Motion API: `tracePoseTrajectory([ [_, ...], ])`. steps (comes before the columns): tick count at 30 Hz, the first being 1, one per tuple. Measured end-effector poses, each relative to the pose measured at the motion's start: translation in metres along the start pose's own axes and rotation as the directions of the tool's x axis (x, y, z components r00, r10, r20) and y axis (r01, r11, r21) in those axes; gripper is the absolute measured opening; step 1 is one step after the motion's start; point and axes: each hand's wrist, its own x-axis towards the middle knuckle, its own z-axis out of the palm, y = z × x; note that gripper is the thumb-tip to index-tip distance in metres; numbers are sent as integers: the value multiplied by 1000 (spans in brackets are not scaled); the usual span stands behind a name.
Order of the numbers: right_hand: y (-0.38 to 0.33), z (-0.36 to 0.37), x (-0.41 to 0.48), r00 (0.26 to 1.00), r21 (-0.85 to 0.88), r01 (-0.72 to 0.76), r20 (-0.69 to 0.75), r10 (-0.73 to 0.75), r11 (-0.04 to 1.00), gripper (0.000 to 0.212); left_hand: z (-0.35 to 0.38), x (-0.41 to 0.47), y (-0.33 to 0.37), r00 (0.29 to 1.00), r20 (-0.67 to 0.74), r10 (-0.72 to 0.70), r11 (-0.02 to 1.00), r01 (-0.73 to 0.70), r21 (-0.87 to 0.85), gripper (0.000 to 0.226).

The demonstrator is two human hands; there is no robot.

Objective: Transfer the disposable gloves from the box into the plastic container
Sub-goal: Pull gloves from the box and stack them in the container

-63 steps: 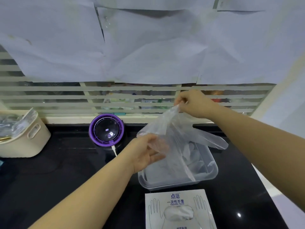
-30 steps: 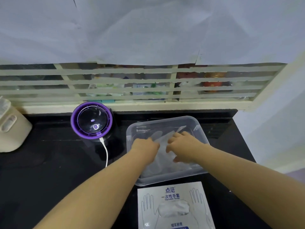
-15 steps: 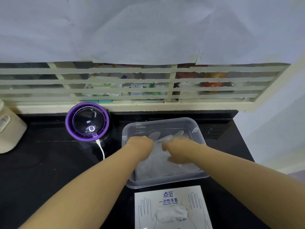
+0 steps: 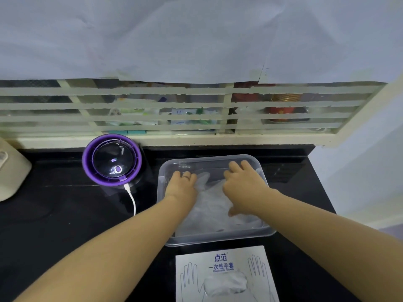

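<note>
Clear container (image 4: 216, 239) ×1 | box (image 4: 192, 259) ×1 | gloves (image 4: 210, 207) pile | right hand (image 4: 244, 186) fingers (image 4: 236, 168) flat on it | left hand (image 4: 182, 189) fingers unclear

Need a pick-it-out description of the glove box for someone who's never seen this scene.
On the black countertop, find the clear plastic container at centre. Just nearer the camera lies the flat white glove box. Only it carries printed hand outlines, blue text and an oval opening showing gloves.
</note>
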Motion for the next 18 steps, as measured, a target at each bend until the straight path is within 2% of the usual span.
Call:
tracePoseTrajectory([
  [2,-4,-1,-1,999,46,24,30,-25,999,40,3,-1,1,1000,11,21,1000,-21,-12,50],
  [6,-14,16,4,949,114,63,299,-95,991,35,12,1,10,988,153,36,994,-20,-105,42],
  [8,-11,20,6,937,164,38,336,-92,986,29,11,0,11,981,192,38,995,-21,-93,42],
  [10,-4,16,2,964,214,11,255,-67,977,16,8,-4,9,975,217,49,998,-38,-54,41],
  [13,9,2,-13,1000,241,6,-1,-6,971,21,-4,-17,3,988,141,59,997,-51,-61,35],
  [16,11,-14,-34,972,392,66,-233,29,918,25,-14,-36,-6,990,-132,45,988,-63,-139,39],
  [18,0,-22,-55,956,525,139,-294,26,840,21,-18,-54,-6,953,-300,51,945,-143,-293,40],
])
